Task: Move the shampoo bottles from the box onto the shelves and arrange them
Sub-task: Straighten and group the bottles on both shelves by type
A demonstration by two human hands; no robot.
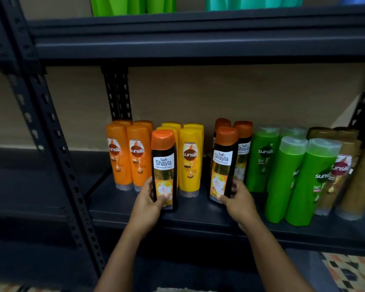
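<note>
Your left hand [151, 199] and right hand [238, 198] each grasp the base of an upright black, orange-capped plastic shampoo bottle, left bottle [164, 168] fronting the yellow bottles [190, 161], right bottle [223, 163] fronting its matching row on the dark metal shelf [198, 213]

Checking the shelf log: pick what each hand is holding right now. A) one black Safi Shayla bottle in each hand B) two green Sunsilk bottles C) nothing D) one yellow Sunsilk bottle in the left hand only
A: the left hand grips one black Safi Shayla bottle and the right hand grips another Safi Shayla bottle, both low on the label.
</note>
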